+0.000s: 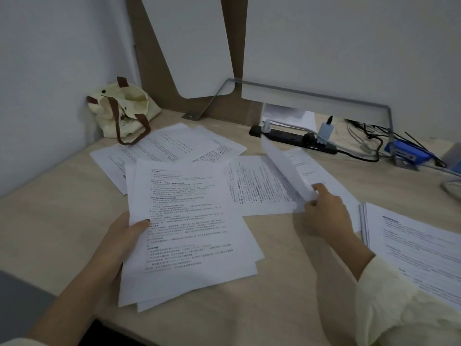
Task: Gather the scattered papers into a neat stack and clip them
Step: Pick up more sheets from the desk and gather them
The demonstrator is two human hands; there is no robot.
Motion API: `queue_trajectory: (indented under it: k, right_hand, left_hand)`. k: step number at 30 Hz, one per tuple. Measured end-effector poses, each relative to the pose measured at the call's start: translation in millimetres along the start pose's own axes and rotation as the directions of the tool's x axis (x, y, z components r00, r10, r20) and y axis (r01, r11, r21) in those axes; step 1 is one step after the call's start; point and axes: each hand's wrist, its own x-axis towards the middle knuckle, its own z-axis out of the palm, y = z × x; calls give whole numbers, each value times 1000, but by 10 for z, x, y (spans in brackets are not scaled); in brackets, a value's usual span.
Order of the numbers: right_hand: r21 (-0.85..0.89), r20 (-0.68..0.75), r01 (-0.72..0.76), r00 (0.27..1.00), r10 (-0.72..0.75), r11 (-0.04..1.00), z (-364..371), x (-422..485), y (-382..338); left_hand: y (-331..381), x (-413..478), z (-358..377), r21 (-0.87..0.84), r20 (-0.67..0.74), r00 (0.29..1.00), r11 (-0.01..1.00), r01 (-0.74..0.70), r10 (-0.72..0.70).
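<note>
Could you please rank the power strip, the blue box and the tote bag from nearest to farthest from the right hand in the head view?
From the right hand:
1. Power strip, just behind it.
2. Blue box, back right.
3. Tote bag, far left corner.

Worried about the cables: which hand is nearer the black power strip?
Right. The right hand is lifting a sheet just in front of the power strip; the left hand holds the gathered papers at the near left, farther away.

office/study cubicle — desk [50,221] w/ partition panels [349,46], power strip [287,138], cables [369,136], printed docs [189,216]
</note>
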Motion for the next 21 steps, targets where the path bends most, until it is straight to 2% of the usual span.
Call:
queue_trajectory:
  k: [2,4,10,14,16,18,19,21]
  right_hand:
    - [93,-54,7,999,-2,996,-56,-33,-89]
    - [152,-50,55,998,-48,987,-106,-122,-279]
    - [276,160,214,951,-265,937,22,-572,-1084]
    - [380,377,179,866,-329,907,298,-833,-1421]
    - [445,524,86,782,-337,891,405,-916,-1506]
    - [510,589,30,716,-375,859,451,-912,-1527]
    - [521,566,61,722,-398,851,443,-858,-1502]
    - [485,441,165,802,-403,859,372,-649,-1364]
  left_hand:
    - [1,-37,0,-12,20,1000,1000,9,-9]
    - [6,-49,22,-30,26,1000,999,17,-16]
    - [45,-117,117,-60,41,999,998,9,-6]
    - [78,-104,132,-132,58,998,991,37,-30]
    - [89,-78,129,-177,69,997,983,51,-39]
    - [81,-77,130,-146,74,997,989,29,-18]
    - [65,-77,125,-107,52,999,994,19,-14]
    - [23,-57,124,-26,1,1000,999,27,-27]
